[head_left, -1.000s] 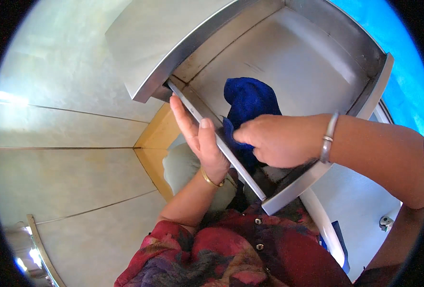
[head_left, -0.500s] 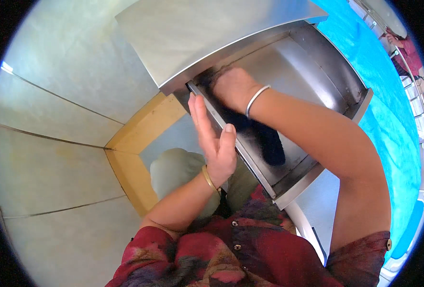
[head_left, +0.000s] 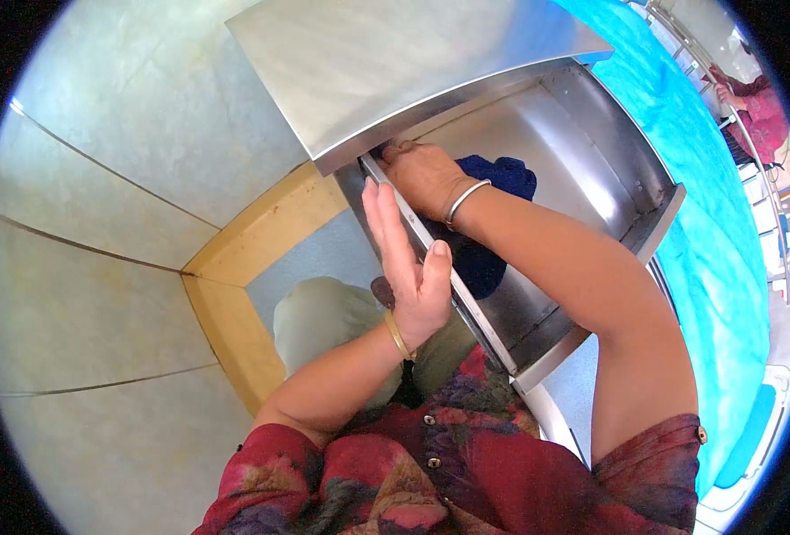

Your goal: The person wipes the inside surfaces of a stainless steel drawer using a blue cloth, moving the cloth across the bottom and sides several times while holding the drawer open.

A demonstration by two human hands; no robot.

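A steel drawer (head_left: 591, 152) stands pulled out beneath a steel top (head_left: 413, 62). My left hand (head_left: 408, 259) lies along the outside of the drawer's left wall, fingers straight and together, palm against it. My right hand (head_left: 422, 178) is inside, at the back left corner by the upper rail, fingers curled on a dark blue cloth (head_left: 506, 178). The cloth is bunched on the drawer bottom beneath my hand and forearm, which partly hide it; its part under my fingers is hard to see.
Pale wall panels (head_left: 101, 294) with a yellow skirting (head_left: 217, 303) line the left, above a blue-grey floor (head_left: 292, 259). A bright blue sheet (head_left: 716, 267) covers the right side. Another person in pink (head_left: 756, 120) is beyond a metal rail at the far upper right.
My right hand has moved up and left to the drawer's back corner, with cloth under it. My left hand stays on the side wall. The view has shifted, revealing the steel top and another person.
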